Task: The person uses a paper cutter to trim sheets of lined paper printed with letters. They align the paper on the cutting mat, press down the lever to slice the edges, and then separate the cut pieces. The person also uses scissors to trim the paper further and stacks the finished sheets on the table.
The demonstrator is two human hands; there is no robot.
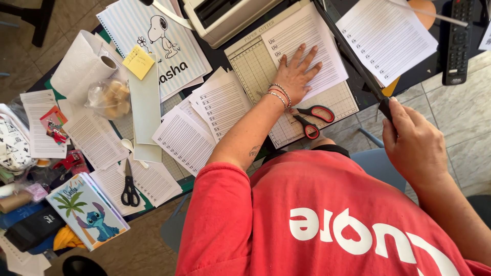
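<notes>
Paper cutter, blade arm raised.
Left hand (296,74) flat, open, pressing lined sheet (312,41) on gridded cutter (255,66); right hand (411,140) closed around blade handle (384,105).

Scissors (310,119) crowd the cutter board (255,71) edge — right side open.

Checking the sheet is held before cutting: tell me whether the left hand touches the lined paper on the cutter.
Touching. The head view shows the left hand pressed flat, fingers spread, on the lined paper.
</notes>
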